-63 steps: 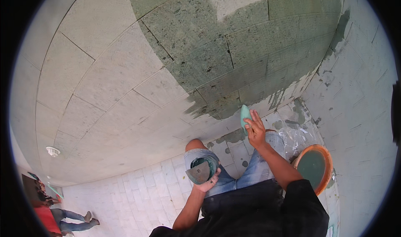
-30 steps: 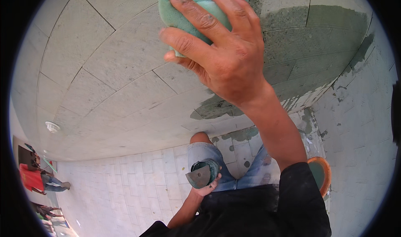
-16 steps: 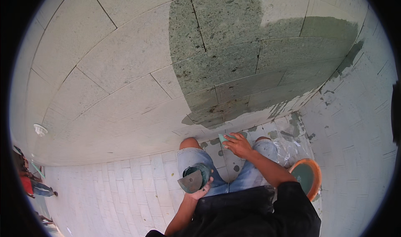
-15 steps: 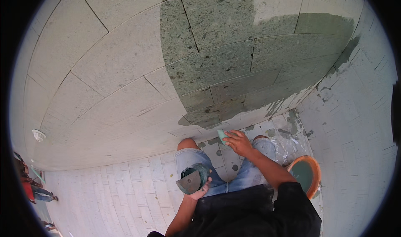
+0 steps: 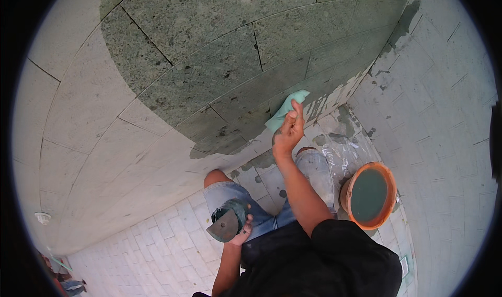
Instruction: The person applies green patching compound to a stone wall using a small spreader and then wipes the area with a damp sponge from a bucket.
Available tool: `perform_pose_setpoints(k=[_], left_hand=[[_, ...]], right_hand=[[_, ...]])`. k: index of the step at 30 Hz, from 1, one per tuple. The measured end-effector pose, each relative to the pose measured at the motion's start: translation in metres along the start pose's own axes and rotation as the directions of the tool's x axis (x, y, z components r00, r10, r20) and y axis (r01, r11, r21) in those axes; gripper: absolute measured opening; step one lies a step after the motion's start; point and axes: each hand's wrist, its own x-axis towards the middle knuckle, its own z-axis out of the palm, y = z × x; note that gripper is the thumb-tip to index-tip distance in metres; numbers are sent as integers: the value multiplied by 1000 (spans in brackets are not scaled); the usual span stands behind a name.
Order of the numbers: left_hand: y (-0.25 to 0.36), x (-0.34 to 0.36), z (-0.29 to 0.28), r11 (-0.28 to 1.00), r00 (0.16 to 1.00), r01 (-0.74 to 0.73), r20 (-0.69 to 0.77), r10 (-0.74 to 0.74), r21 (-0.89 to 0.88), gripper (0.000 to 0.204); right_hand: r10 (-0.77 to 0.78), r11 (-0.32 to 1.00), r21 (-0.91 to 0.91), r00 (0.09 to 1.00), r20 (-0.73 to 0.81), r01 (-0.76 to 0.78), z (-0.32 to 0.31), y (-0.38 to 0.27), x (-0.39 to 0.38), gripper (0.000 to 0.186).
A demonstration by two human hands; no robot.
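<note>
My right hand (image 5: 289, 131) holds a thin, bent, pale green sponge (image 5: 286, 110) against the lower part of the wet stone-tiled wall (image 5: 219, 66). Its fingers are pressed over the sponge, pointing up the wall. Low over my left thigh, my left hand (image 5: 242, 233) is wrapped round a dark, smeared tub (image 5: 239, 209). A grey half-round scraper blade (image 5: 225, 225) lies across the tub's mouth, partly covering the opening; what is inside is mostly hidden.
An orange bucket (image 5: 389, 208) of murky green liquid stands at my right. Crumpled clear plastic (image 5: 349, 158) lies between it and the wall. Wet patches mark the tiled floor (image 5: 172, 244). A white wall fitting (image 5: 43, 218) is at far left, above part of another person (image 5: 72, 287).
My right hand has lifted the sponge from above my knees up and onto the wall. The left hand still holds the tub and scraper. The view has shifted toward the right.
</note>
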Motion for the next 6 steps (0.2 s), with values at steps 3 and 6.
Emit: perform_pose_setpoints(k=[3,6], left_hand=[[5,-1,-2,1000,998,3,-55,-3,5,53],[11,-4,-14,1000,996,25,-86,-25,-5,57]], right_hand=[[-290,924,-223,949,121,310,28,-7,-62,28],[-352,925,22,831,432,380,5,0,-91,26]])
